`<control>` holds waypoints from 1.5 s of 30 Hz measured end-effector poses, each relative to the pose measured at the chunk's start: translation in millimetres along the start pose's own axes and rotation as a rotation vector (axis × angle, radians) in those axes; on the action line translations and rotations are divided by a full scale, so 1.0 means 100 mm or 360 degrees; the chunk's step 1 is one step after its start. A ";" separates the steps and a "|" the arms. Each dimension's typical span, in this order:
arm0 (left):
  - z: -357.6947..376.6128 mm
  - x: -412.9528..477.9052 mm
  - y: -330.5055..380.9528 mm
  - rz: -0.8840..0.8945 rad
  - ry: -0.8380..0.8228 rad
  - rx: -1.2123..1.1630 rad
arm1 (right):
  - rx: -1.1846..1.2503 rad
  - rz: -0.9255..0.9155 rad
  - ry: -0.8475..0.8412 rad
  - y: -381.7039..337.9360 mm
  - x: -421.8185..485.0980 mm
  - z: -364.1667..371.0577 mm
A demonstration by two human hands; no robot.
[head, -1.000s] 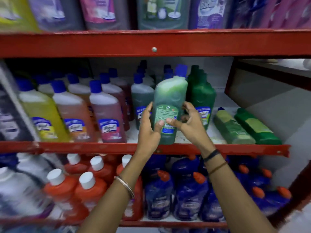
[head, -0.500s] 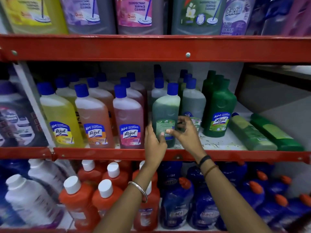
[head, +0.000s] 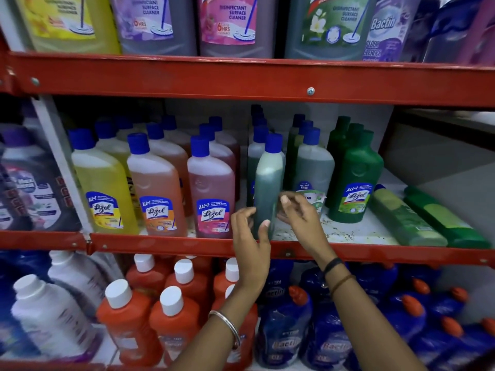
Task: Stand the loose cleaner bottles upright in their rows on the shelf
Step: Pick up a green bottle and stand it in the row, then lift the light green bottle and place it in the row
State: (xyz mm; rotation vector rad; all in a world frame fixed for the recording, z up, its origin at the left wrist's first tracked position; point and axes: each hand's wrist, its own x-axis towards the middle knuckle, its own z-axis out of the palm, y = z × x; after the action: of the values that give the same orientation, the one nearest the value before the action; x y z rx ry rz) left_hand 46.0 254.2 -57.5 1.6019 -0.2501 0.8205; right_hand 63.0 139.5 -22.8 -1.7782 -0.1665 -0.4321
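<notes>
Step in hand, I judge: turning the grey-green translucent plastic bottle w/ blue cap (head: 268, 183) so its label faces out — it shows its narrow edge to the camera now. To do it well: keep the base flat on the white shelf board (head: 348, 231), twist from low on the body w/ both hands, stop when it's square w/ the pink Lizol bottle (head: 211, 188) at its 9 o'clock, and don't knock the grey-green bottle behind (head: 313, 167).

Bottle stands upright at the shelf front. Left hand (head: 250, 236) sits at its 7 o'clock, fingers (head: 266, 224) curled loosely, tips touching the lower body. Right hand (head: 300, 215) at 4 o'clock — fingers part spread, just beside it; contact not clear. Two green bottles lying flat (head: 428, 218) at 3 o'clock are not yet stood up.
</notes>
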 end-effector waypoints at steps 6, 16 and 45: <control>-0.03 -0.06 0.05 0.0216 -0.0259 0.0153 | -0.0055 -0.0042 -0.0053 -0.04 0.05 0.05; 0.05 0.22 0.02 -0.0307 -0.0527 0.0368 | -0.0447 -0.0092 -0.0183 0.04 0.05 -0.08; 2.21 -0.39 0.80 -0.0364 -0.1228 0.0310 | -0.1674 0.0681 0.0361 0.24 -0.07 -2.55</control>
State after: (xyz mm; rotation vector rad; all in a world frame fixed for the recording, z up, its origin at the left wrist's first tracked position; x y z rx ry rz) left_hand 50.3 19.3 -17.6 2.0357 -0.5304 0.0176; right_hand 13.8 -110.2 2.7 -2.6693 0.7189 -0.4319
